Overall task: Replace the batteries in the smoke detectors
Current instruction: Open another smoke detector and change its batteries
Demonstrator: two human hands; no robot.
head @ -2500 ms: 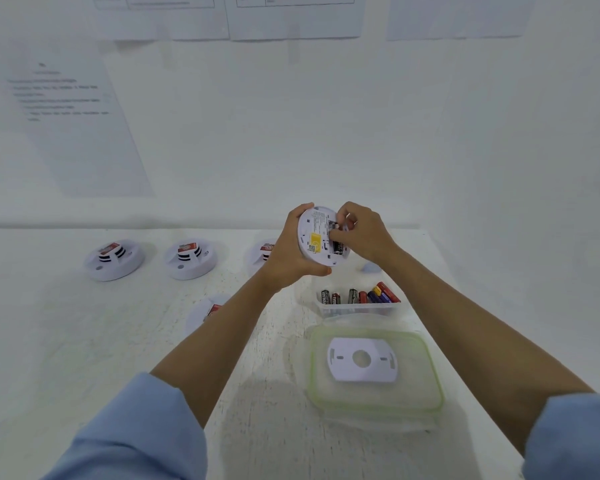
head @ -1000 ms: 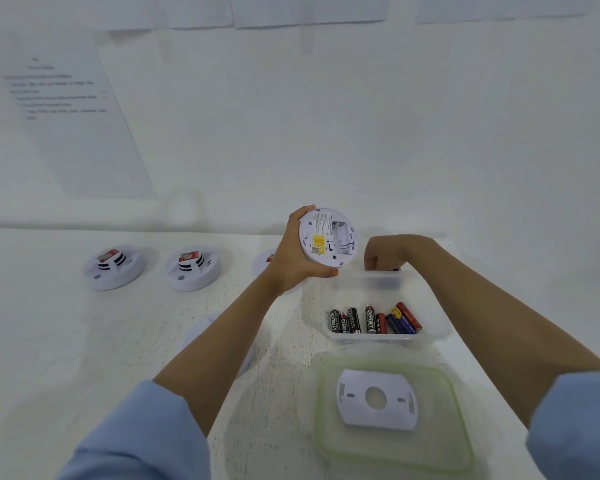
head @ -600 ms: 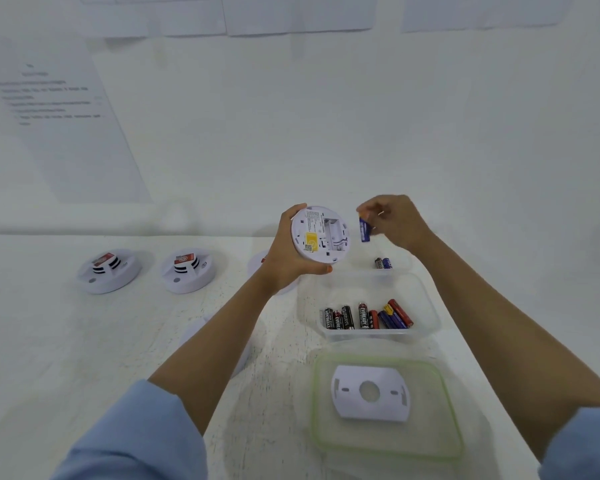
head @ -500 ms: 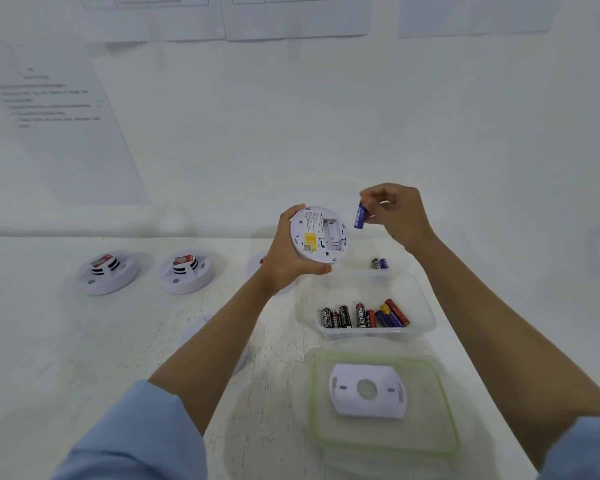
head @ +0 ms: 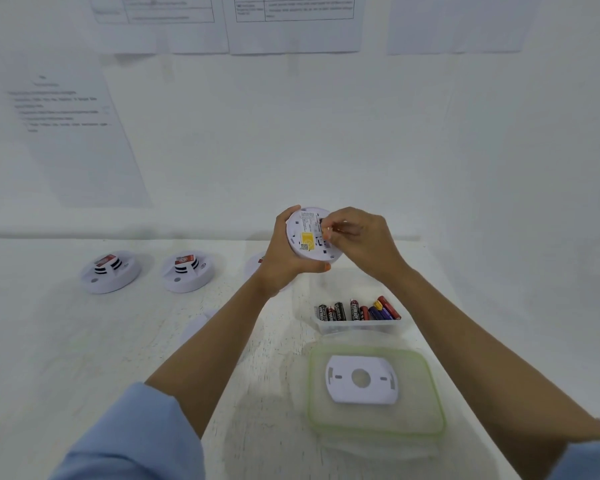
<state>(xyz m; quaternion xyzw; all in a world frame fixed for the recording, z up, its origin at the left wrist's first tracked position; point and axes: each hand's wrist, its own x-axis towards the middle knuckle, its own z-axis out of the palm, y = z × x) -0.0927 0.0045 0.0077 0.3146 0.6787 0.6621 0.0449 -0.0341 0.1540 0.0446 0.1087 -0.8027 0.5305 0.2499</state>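
Right hand [head: 361,244] has dropped from the air onto the back of the smoke detector [head: 309,239], where half a second ago it held a purple battery up beside it.

Head view: a white table [head: 84,341] meets a white wall [head: 326,133] hung with printed sheets [head: 66,133]. Well left of the fingers, two more detectors [head: 111,271] [head: 187,271] sit face up, and a third [head: 255,265] peeks out behind the left wrist. Below the right fingers stands a clear tub [head: 357,327] with a row of batteries [head: 357,310] along its near wall. Nearer still lies a green-rimmed lid [head: 430,393] with a white mounting plate [head: 361,379] on it. Both arms wear blue sleeves [head: 129,438].

Left hand [head: 284,258] grips the detector by its rim, thumb at the top and fingers under the lower edge, tilting its back toward the camera above the table. The right fingertips [head: 329,230] are curled and pinched together against the open battery bay, just right of the yellow label [head: 306,241]. Motion blur hides whether the purple battery is between them.
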